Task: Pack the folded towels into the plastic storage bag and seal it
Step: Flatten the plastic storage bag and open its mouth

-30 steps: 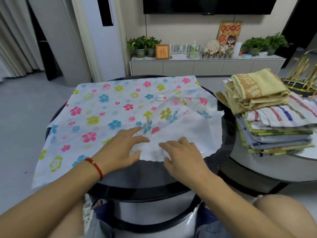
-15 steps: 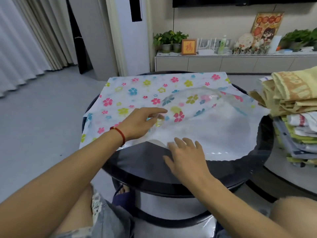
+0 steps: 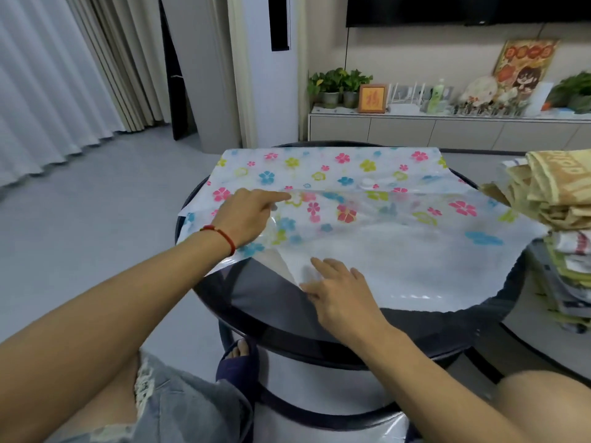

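A flower-printed plastic storage bag point(image 3: 348, 174) lies flat across a round dark table point(image 3: 287, 324). Its clear upper layer is lifted into a fold running across the middle. My left hand point(image 3: 248, 215) pinches that upper layer at its left end and holds it up. My right hand point(image 3: 339, 292) lies with straight fingers on the white lower layer near the bag's front edge. A white round valve point(image 3: 367, 183) sits on the printed part. A stack of folded towels point(image 3: 556, 199) stands at the right, with a yellow one on top.
The towels sit on a second, lower table at the right edge. A low white cabinet point(image 3: 447, 129) with plants and ornaments runs along the far wall. Curtains hang at the left. My knees and a slippered foot point(image 3: 238, 356) are under the table's front.
My left hand has moved away from me and up, lifting the bag's clear upper layer further open. My right hand stays pressed on the lower layer. The view has swung left.
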The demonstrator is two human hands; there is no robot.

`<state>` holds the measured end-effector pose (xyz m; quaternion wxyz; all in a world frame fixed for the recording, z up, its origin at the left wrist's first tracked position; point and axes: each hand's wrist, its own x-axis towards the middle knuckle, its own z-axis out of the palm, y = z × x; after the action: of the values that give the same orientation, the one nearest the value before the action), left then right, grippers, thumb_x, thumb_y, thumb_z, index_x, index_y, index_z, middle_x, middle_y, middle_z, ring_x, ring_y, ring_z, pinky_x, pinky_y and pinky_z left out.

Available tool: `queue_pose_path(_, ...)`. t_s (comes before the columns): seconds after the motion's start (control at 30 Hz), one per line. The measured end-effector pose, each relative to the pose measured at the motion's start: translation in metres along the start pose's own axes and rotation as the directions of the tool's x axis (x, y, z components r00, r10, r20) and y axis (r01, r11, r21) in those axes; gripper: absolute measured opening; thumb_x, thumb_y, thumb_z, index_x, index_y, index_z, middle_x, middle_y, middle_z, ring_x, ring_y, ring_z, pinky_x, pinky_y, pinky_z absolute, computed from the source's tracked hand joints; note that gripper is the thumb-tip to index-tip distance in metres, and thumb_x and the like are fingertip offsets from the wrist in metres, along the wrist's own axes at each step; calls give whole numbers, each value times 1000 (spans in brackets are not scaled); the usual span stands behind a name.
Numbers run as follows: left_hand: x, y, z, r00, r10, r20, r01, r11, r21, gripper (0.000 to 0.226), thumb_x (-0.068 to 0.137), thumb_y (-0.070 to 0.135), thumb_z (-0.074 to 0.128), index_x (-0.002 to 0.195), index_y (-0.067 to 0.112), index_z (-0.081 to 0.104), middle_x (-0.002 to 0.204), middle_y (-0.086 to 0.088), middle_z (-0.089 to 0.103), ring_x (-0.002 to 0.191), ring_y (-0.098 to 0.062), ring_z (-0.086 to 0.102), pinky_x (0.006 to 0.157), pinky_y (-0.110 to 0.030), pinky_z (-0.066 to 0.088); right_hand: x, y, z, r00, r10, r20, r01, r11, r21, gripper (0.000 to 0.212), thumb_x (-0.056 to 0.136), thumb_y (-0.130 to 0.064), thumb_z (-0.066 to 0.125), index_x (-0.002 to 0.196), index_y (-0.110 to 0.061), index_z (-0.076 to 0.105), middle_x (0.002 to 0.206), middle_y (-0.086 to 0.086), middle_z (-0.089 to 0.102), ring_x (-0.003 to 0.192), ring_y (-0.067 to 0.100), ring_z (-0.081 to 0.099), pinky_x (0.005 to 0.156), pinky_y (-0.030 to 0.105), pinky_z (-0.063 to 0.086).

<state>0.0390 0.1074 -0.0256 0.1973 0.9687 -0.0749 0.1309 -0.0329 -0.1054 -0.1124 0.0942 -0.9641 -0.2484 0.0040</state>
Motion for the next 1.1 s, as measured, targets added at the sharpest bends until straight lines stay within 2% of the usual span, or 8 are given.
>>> queue_pose_path(0.13, 0, 0, -10, 987, 22, 162, 15, 975, -224, 41, 100, 15, 47, 132, 35, 62, 110, 8, 73, 82, -11, 69, 94, -38, 55, 1, -10, -16, 994, 95, -49, -98, 993, -70, 36, 96, -40, 51, 123, -29, 73, 161, 4, 42, 148, 31, 31, 118, 58, 23)
queue_pose_path(0.23, -13, 2, -10, 956, 98, 277, -34, 973, -228, 45, 95, 27, 58, 138, 42, 54, 123, 12, 68, 104, -7, 65, 100, -33, 51, 23, -31, -25, 986, 43, -163, -34, 998, 62, 37, 101, -30, 50, 135, -32, 64, 136, 2, 67, 126, 33, 57, 104, 46, 43)
queue_pose_path(0.4, -36, -9, -7, 908, 161, 386, -169, 986, -13, 46, 97, 18, 48, 136, 40, 56, 142, 7, 57, 126, -17, 53, 108, -34, 41, 33, -45, -24, 977, 45, -208, 2, 976, 218, 35, 102, -18, 45, 122, -31, 72, 118, 3, 75, 110, 35, 65, 87, 42, 48)
queue_pose_path(0.53, -18, -22, -23, 970, 68, 235, -101, 986, 133, 50, 96, 1, 38, 127, 27, 67, 136, -3, 63, 119, -28, 58, 103, -35, 44, 12, -38, -9, 972, 41, -230, 9, 976, 215, 25, 99, -17, 50, 101, -24, 73, 93, 2, 68, 95, 29, 62, 79, 43, 50)
queue_pose_path(0.7, -6, -24, -42, 985, -21, 169, 53, 981, -188, 43, 98, 4, 42, 123, 25, 70, 128, 3, 67, 121, -10, 59, 107, -31, 46, -10, -34, 4, 963, 168, -209, -140, 980, 145, 36, 96, -18, 55, 117, -36, 77, 129, -3, 68, 127, 31, 54, 94, 40, 46)
queue_pose_path(0.83, -29, -17, -43, 948, 97, 303, 4, 948, -319, 53, 89, 22, 63, 135, 45, 53, 139, 15, 56, 127, -1, 49, 108, -24, 39, 25, -63, -11, 964, 88, -253, -39, 981, 192, 45, 98, -30, 55, 142, -37, 57, 118, -1, 73, 112, 33, 64, 84, 42, 51)
queue_pose_path(0.97, -47, -31, -32, 934, 173, 314, -153, 984, -87, 66, 90, 2, 48, 145, 39, 45, 152, 13, 44, 135, -10, 41, 104, -10, 26, 46, -76, -14, 963, 93, -252, -31, 970, 240, 34, 105, -29, 46, 132, -32, 66, 122, 3, 73, 112, 34, 64, 84, 43, 53)
queue_pose_path(1.1, -42, -44, -40, 992, 64, 112, -64, 998, -1, 66, 91, -11, 41, 139, 32, 55, 145, 1, 54, 129, -20, 49, 93, -6, 27, 34, -72, 0, 976, 7, -217, 64, 945, 321, 30, 104, -24, 47, 117, -25, 73, 121, -2, 71, 117, 27, 58, 85, 38, 49)
